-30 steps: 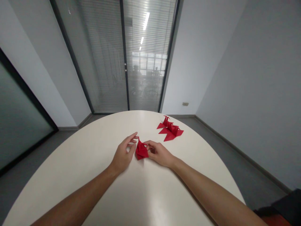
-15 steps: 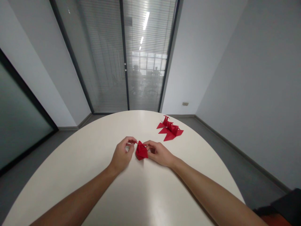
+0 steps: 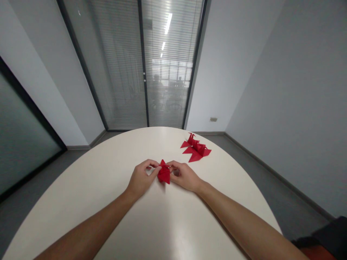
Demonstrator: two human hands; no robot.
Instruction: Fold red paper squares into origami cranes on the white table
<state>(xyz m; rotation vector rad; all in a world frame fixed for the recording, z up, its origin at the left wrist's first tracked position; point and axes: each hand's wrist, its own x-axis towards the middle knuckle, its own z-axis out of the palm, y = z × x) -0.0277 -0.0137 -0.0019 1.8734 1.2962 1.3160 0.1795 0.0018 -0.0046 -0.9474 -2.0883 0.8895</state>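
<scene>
A small folded red paper piece [image 3: 164,174] stands between my two hands on the white round table [image 3: 108,187]. My left hand [image 3: 141,178] pinches its left upper edge with thumb and fingers. From the other side, my right hand [image 3: 183,176] pinches the top of the paper, fingers curled. Both hands rest on the tabletop, with the paper held upright between them.
Finished red folded paper figures [image 3: 195,147] lie in a small cluster at the far right of the table. Glass doors with blinds [image 3: 143,65] stand beyond the table's far edge. Grey floor surrounds the table.
My left hand's fingers closed in from an open pose and took hold of the paper's left edge. The paper now stands more upright. My right hand has barely moved.
</scene>
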